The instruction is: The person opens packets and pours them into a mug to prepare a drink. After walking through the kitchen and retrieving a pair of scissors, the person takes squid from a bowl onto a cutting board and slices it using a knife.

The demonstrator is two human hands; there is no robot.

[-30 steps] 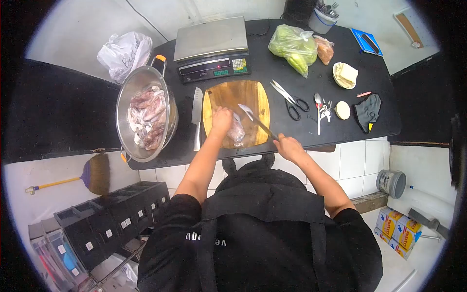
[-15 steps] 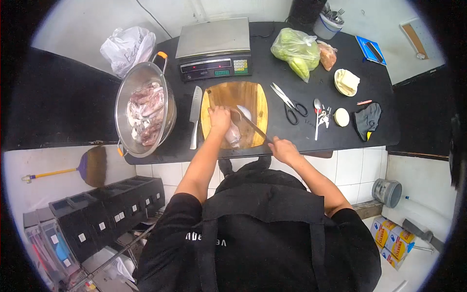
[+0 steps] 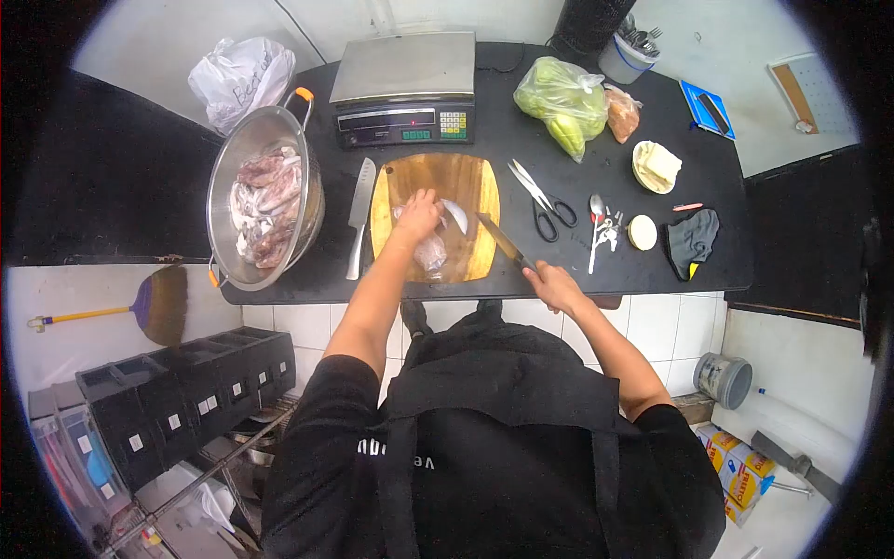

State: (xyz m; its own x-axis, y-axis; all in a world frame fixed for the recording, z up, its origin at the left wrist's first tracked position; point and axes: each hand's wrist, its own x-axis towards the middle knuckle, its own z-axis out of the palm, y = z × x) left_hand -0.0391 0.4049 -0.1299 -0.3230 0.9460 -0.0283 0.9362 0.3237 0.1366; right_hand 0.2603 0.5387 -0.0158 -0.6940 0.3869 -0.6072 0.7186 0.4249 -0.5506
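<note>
My right hand [image 3: 553, 285] grips a knife [image 3: 503, 240] by its handle. The blade reaches over the right part of the wooden cutting board [image 3: 477, 177], clear of the meat. My left hand [image 3: 421, 216] rests on the board with its fingers curled over a pale, wet piece of squid [image 3: 430, 253]; the part beneath the fingers is hidden. Just right of those fingertips lies a whitish curved piece [image 3: 455, 215]. A second, wide-bladed knife [image 3: 363, 210] lies left of the board, and black-handled scissors [image 3: 545, 205] lie right of it.
At the left edge stands a metal colander [image 3: 312, 205] of raw squid [image 3: 268, 205]. A digital scale [image 3: 405, 88] sits behind the board. Farther right are a bag of green vegetables [image 3: 563, 102], a spoon [image 3: 594, 233], a bowl [image 3: 643, 172] and a black cloth [image 3: 691, 238].
The knife in my right hand has drawn back to the right, off the squid. My left hand has shifted slightly on the piece. The view has moved a little.
</note>
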